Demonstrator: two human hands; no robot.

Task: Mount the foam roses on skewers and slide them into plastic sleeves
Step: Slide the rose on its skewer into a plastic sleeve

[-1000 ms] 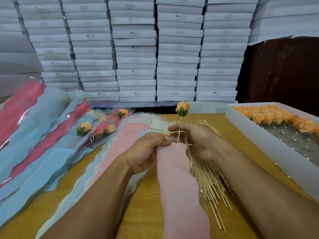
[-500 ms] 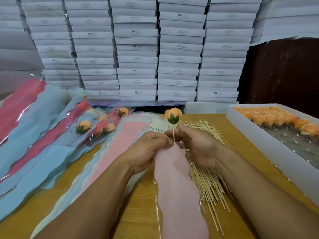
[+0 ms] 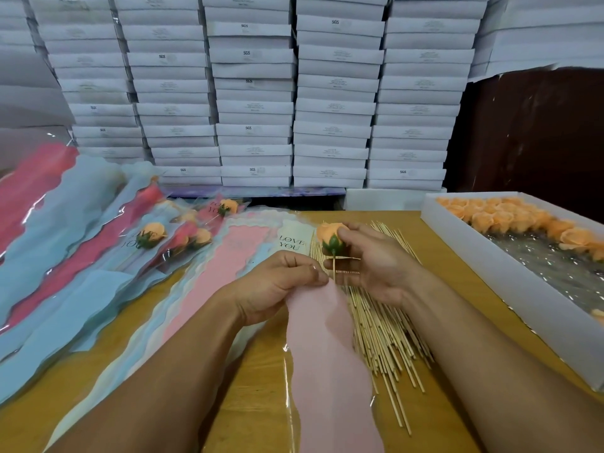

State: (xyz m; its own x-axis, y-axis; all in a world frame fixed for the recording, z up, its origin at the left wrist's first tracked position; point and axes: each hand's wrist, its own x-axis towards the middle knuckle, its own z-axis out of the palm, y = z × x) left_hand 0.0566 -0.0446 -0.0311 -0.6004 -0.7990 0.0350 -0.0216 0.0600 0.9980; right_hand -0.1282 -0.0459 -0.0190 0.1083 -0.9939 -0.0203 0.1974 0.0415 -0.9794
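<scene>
A wall of stacked white boxes (image 3: 255,93) fills the whole back of the view, right behind the far edge of the wooden table (image 3: 255,380). Across the table's left side lies a fanned spread of blue, red and pink sleeves (image 3: 65,273), several of them already holding orange roses on sticks (one reads "LOVE YOU"), and it covers that side up to the left forearm. Along the right edge sits a long white tray (image 3: 510,289), with loose orange foam roses (image 3: 510,217) crowded at its far end and crinkled clear film showing nearer. Bare wood shows between the two forearms and between the right arm and the tray. A loose pile of bamboo skewers (image 3: 382,325) lies under and just behind the right hand, fanning toward the near edge. The pink sleeve (image 3: 327,354) runs from the hands down to the bottom of the view. The left hand (image 3: 277,282) pinches the sleeve's upper edge. The right hand (image 3: 369,266) curls its fingers round the orange rose (image 3: 330,235) at its green base, and the rose's skewer (image 3: 334,268) points down to the sleeve's mouth between the two hands.
</scene>
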